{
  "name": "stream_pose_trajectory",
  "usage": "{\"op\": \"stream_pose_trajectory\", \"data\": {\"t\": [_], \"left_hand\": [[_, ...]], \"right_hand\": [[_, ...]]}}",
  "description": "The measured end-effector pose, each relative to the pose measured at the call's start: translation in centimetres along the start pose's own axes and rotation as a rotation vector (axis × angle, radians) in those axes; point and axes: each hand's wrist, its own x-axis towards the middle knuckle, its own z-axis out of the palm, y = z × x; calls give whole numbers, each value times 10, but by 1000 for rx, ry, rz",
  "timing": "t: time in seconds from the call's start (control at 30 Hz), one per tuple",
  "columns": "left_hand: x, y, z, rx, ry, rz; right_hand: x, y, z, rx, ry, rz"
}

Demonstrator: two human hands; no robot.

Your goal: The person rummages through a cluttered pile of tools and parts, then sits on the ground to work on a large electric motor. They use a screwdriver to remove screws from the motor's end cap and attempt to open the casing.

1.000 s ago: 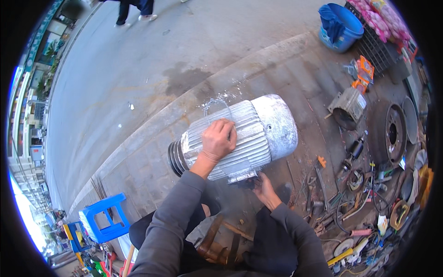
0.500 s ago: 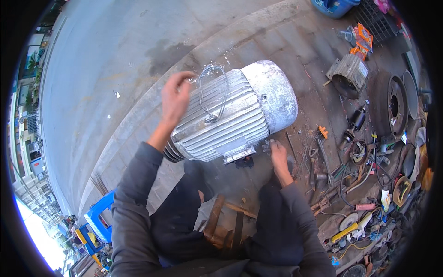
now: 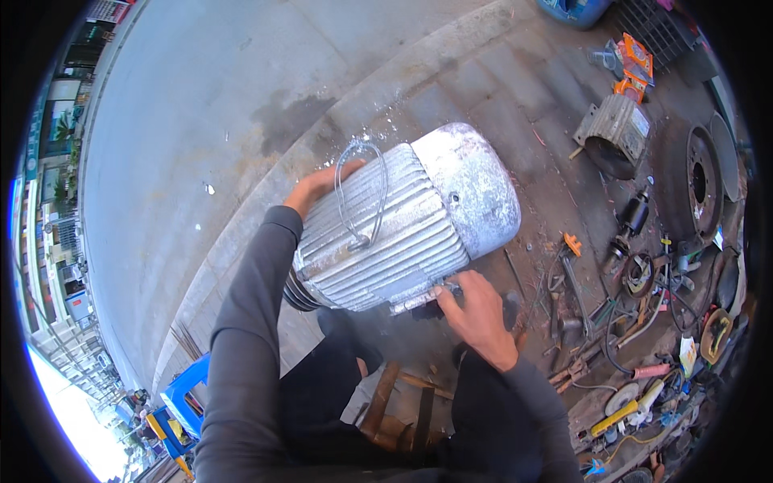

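A large electric motor [image 3: 394, 229] with a ribbed, silvery-grey body lies on its side before my knees. Its smooth, blotchy end cover [image 3: 475, 189] faces right. A thin wire loop [image 3: 360, 193] stands up from the ribs. My left hand [image 3: 328, 181] grips the motor's far left side, its fingers partly hidden behind the wire loop and ribs. On the near side, my right hand [image 3: 477, 318] holds the edge by the mounting foot [image 3: 415, 300], thumb bent and fingers curled at the metal. A dark ribbed pulley [image 3: 300, 291] shows at the motor's left end.
To the right lie a smaller motor housing [image 3: 616, 137], a wheel rim [image 3: 694, 181], a black cylindrical part [image 3: 634, 213], a wrench [image 3: 578, 294] and many scattered tools. A blue plastic object [image 3: 187, 394] stands at lower left. A wooden piece [image 3: 377, 402] lies between my legs.
My left hand has come down from the air onto the motor's far side. My right hand has moved up and left onto the mounting foot. The motor sits slightly lower in view.
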Motion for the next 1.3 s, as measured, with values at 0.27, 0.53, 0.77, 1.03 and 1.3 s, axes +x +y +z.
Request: {"op": "stream_pose_trajectory", "data": {"t": [0.27, 0.53, 0.77, 1.03, 1.3], "left_hand": [[-7, 17, 13, -152, 1, -169], [17, -15, -17, 235, 59, 129], [12, -4, 2, 135, 51, 79], [20, 12, 38, -71, 33, 17], [77, -43, 4, 113, -126, -61]], "right_hand": [[13, 6, 2, -7, -1, -27], [0, 24, 13, 61, 11, 77], [21, 13, -15, 230, -113, 690], [36, 38, 46, -86, 94, 1177], [38, 38, 141, 321, 840, 1376]]}}
